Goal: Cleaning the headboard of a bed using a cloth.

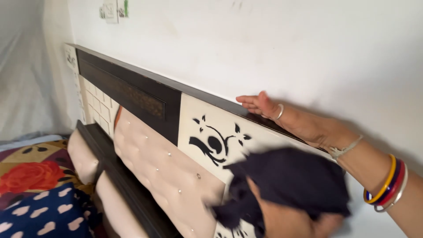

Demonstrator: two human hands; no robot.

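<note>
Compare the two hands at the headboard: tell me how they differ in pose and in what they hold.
The right hand lies flat and open on the top edge of the headboard, holding nothing; the left hand is closed around a dark cloth pressed to the headboard's front panel. The right hand shows sharply, with a ring and bangles at the wrist; the left hand is blurred and mostly covered by the cloth. Both touch the same headboard.

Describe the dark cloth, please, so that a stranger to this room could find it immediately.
Find the long headboard against the white wall. Near its right end, the left hand presses a crumpled dark navy cloth on the cream panel. Unlike the black floral pattern beside it, it is soft, bunched fabric.
</note>
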